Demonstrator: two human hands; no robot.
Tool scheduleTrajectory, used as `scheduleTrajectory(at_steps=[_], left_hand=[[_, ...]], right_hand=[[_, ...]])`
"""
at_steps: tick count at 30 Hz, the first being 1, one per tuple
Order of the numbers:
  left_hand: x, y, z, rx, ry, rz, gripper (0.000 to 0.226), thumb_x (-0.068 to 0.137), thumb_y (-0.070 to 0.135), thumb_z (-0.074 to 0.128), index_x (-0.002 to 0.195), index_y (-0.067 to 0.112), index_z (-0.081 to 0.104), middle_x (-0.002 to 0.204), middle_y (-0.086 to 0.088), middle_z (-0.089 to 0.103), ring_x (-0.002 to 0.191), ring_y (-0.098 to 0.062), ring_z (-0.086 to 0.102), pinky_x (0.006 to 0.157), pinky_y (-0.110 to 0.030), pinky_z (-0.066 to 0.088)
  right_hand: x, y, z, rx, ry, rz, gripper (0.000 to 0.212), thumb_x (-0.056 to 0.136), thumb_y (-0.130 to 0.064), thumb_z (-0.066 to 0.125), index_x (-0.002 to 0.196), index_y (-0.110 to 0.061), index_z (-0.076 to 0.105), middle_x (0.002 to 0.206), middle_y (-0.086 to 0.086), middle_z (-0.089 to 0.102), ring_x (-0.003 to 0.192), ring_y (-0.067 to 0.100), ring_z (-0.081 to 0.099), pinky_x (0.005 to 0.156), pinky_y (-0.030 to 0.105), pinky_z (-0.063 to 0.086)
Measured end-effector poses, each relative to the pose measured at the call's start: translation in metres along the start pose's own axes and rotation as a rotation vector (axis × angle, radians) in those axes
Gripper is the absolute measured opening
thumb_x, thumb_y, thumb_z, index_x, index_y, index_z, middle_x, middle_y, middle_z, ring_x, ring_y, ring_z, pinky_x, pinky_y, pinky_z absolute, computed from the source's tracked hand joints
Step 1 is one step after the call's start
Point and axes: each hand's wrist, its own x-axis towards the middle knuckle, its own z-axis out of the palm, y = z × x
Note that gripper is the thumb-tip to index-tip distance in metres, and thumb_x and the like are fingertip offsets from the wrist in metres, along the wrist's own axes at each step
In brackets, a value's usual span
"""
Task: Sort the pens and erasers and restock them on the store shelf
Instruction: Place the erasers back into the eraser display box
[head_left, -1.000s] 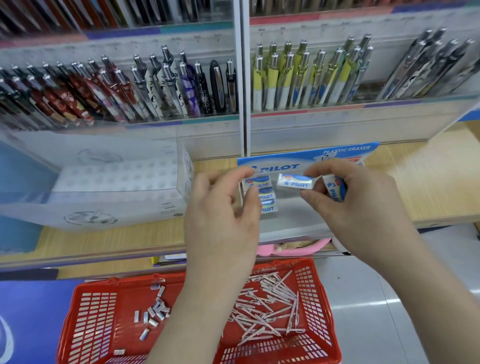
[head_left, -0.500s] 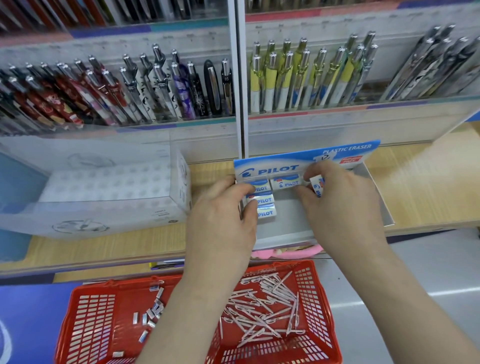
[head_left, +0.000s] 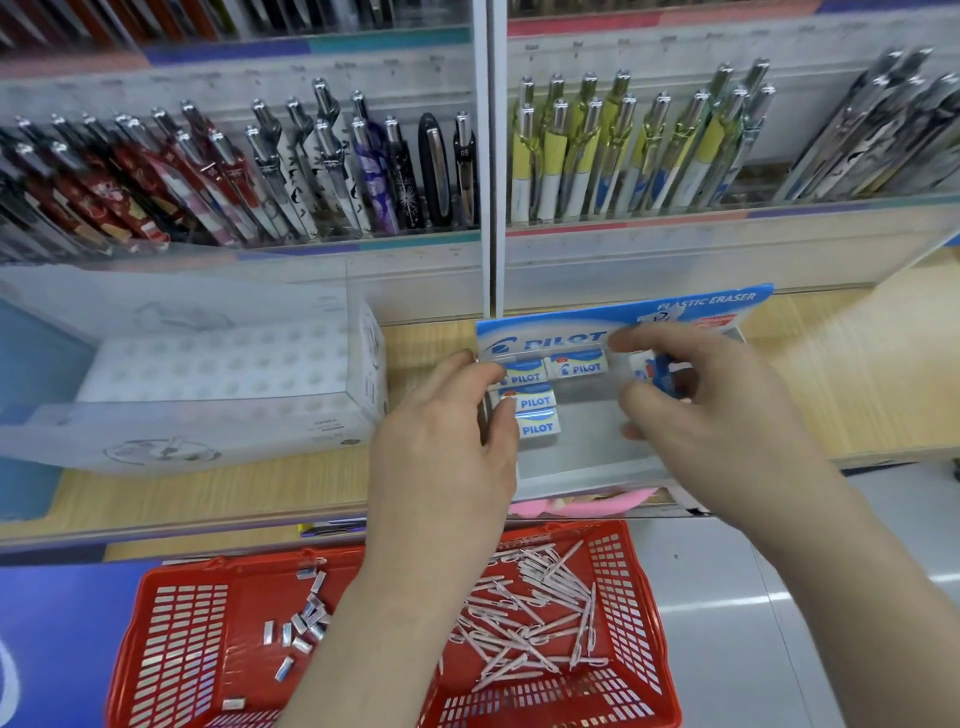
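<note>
The blue and white Pilot eraser display box (head_left: 571, 457) sits on the wooden shelf. Three erasers (head_left: 536, 401) lie in a column at its left, and a fourth eraser (head_left: 579, 364) lies beside the top one. My left hand (head_left: 452, 441) grips the box's left wall, thumb against the column. My right hand (head_left: 722, 410) hovers over the box's right half and holds a blue and white eraser (head_left: 652, 371) in curled fingers, with the index finger stretched toward the fourth eraser. Below, a red basket (head_left: 171, 582) holds several small erasers (head_left: 306, 618) and pale pens (head_left: 530, 613).
Racks of upright pens (head_left: 332, 171) fill the shelf tier above, split by a white divider (head_left: 491, 156). A clear plastic box with a white dimpled tray (head_left: 208, 374) stands left of the eraser box. Pink items (head_left: 587, 504) show under the shelf edge.
My right hand set one eraser down beside the top of the column, then drew back to the right. My left hand stayed at the box's left wall.
</note>
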Motion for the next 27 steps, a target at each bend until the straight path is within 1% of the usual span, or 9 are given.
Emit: scheduleTrajectory(at_steps=[3,5,7,9,13,17,20,22,27], left_hand=[[-0.006,0.004,-0.01,-0.07,0.08,0.02,0.023,0.086,0.02,0.06,0.107,0.021,0.067,0.113,0.01,0.062,0.092,-0.012,0.064,0.08,-0.034,0.055],[-0.011,0.013,-0.018,-0.19,0.104,0.017,0.019,0.086,0.02,0.06,0.102,0.025,0.068,0.104,0.014,0.063,0.086,-0.008,0.064,0.074,-0.024,0.055],[-0.016,0.028,-0.025,-0.463,-0.021,-0.078,0.019,0.085,0.02,0.064,0.099,0.033,0.069,0.096,0.016,0.067,0.08,-0.007,0.065,0.065,-0.014,0.051],[-0.021,0.039,-0.028,-0.698,-0.172,-0.151,0.028,0.082,0.021,0.064,0.104,0.037,0.068,0.098,0.013,0.068,0.079,-0.006,0.065,0.061,-0.013,0.051],[-0.025,0.038,-0.031,-0.793,-0.24,-0.177,0.037,0.08,0.022,0.064,0.112,0.04,0.067,0.097,0.006,0.065,0.075,-0.007,0.061,0.063,-0.014,0.051],[-0.023,0.034,-0.031,-0.814,-0.195,-0.231,0.021,0.071,0.029,0.076,0.091,0.037,0.074,0.083,0.005,0.072,0.069,-0.009,0.066,0.062,-0.019,0.053],[-0.025,0.035,-0.028,-0.853,-0.112,-0.322,0.023,0.058,0.031,0.077,0.081,0.028,0.075,0.073,0.0,0.073,0.063,-0.012,0.067,0.062,-0.022,0.055],[-0.026,0.037,-0.027,-0.867,-0.082,-0.37,0.026,0.055,0.031,0.074,0.079,0.023,0.075,0.07,-0.002,0.073,0.059,-0.012,0.067,0.058,-0.02,0.054],[-0.026,0.041,-0.024,-0.838,-0.057,-0.461,0.024,0.062,0.036,0.071,0.068,0.012,0.073,0.058,-0.008,0.068,0.046,-0.014,0.062,0.046,-0.019,0.049]], right_hand=[[-0.015,-0.009,-0.007,0.643,-0.219,0.092,0.039,0.087,0.008,0.056,0.108,-0.023,0.069,0.1,0.012,0.065,0.085,0.019,0.072,0.082,0.029,0.057],[-0.02,-0.012,-0.006,0.907,-0.316,0.128,0.038,0.078,0.007,0.061,0.108,-0.014,0.07,0.092,0.015,0.066,0.088,0.027,0.072,0.079,0.031,0.058],[-0.023,-0.012,-0.002,1.041,-0.345,0.155,0.038,0.066,-0.001,0.067,0.104,-0.008,0.07,0.089,0.014,0.071,0.085,0.028,0.071,0.077,0.033,0.058],[-0.025,-0.012,0.001,1.064,-0.336,0.16,0.038,0.058,-0.008,0.072,0.096,-0.01,0.073,0.09,0.015,0.073,0.079,0.025,0.069,0.074,0.031,0.057],[-0.03,-0.013,-0.001,1.019,-0.342,0.146,0.028,0.055,-0.015,0.074,0.083,-0.014,0.075,0.079,0.01,0.073,0.063,0.016,0.065,0.057,0.02,0.049],[-0.033,-0.008,-0.004,0.979,-0.37,0.139,0.027,0.063,-0.025,0.069,0.084,-0.009,0.077,0.078,0.011,0.071,0.065,0.014,0.062,0.058,0.019,0.051],[-0.035,-0.006,-0.008,1.001,-0.353,0.126,0.03,0.061,-0.024,0.07,0.088,-0.012,0.077,0.083,0.008,0.072,0.069,0.016,0.065,0.063,0.02,0.053],[-0.036,-0.004,-0.011,0.926,-0.326,0.075,0.031,0.059,-0.02,0.073,0.09,-0.016,0.076,0.081,0.003,0.073,0.073,0.017,0.067,0.068,0.021,0.053],[-0.034,-0.002,-0.016,0.776,-0.263,0.021,0.028,0.061,-0.016,0.075,0.089,-0.014,0.075,0.078,0.007,0.071,0.068,0.019,0.07,0.063,0.02,0.054]])
